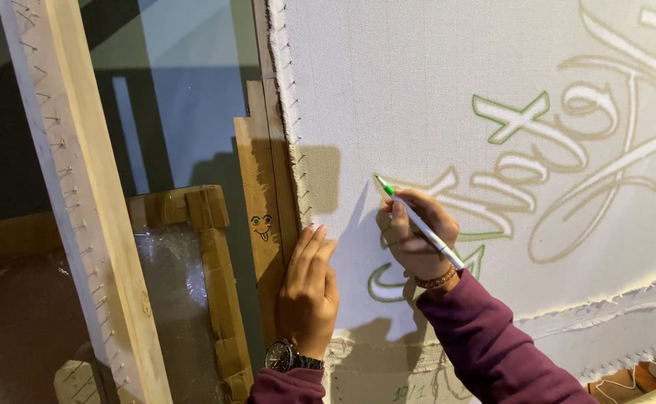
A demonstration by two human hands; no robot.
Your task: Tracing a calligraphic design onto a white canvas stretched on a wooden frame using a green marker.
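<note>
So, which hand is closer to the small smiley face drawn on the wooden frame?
The left hand. It lies flat on the cloth edge, just right of and below the smiley face. The right hand, holding the green marker, is farther right on the cloth.

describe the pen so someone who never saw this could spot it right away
Start at the large white cloth stretched on the wooden frame. Near its lower left, the right hand holds a slim white marker with its tip on the cloth. Its green tip end sets it apart from the pale projected lettering around it.
</note>
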